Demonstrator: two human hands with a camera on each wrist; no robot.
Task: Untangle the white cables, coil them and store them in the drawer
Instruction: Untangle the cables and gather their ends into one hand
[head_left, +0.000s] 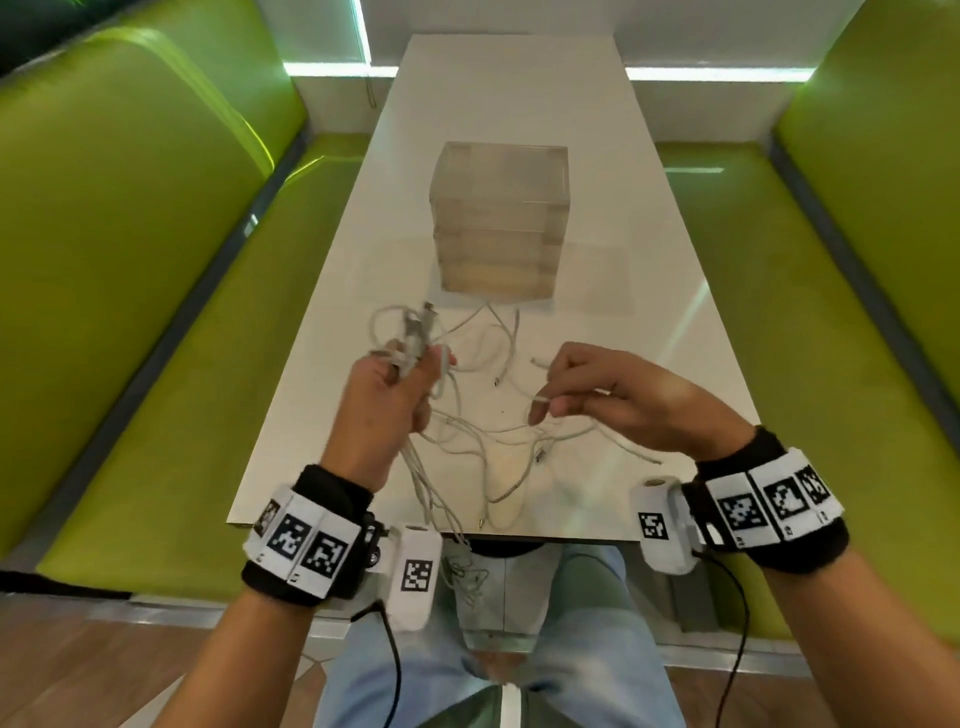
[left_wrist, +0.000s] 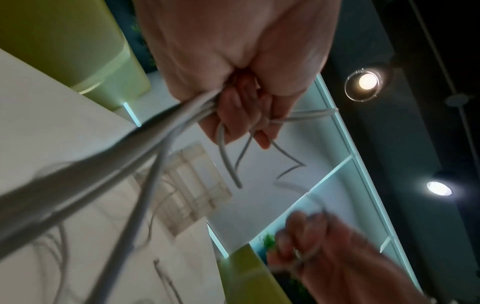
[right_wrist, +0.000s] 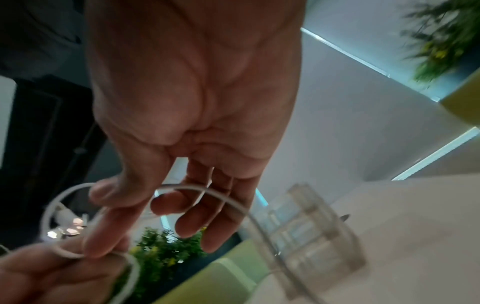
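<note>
A tangle of white cables (head_left: 483, 426) sprawls over the near end of the white table (head_left: 597, 208), some strands hanging past its front edge. My left hand (head_left: 400, 379) is raised and grips a bunch of these cables (left_wrist: 182, 117) with plug ends sticking up above the fingers. My right hand (head_left: 571, 395) pinches one thin white cable (right_wrist: 228, 197) between thumb and forefinger, the other fingers loosely bent. A clear drawer unit (head_left: 498, 223) with several closed drawers stands mid-table just beyond the cables; it also shows blurred as the drawer unit (right_wrist: 319, 232) in the right wrist view.
Green padded benches (head_left: 145, 291) flank the table on both sides. Bare tabletop lies behind and to the right of the drawer unit. My knees in jeans (head_left: 587, 623) are under the near table edge.
</note>
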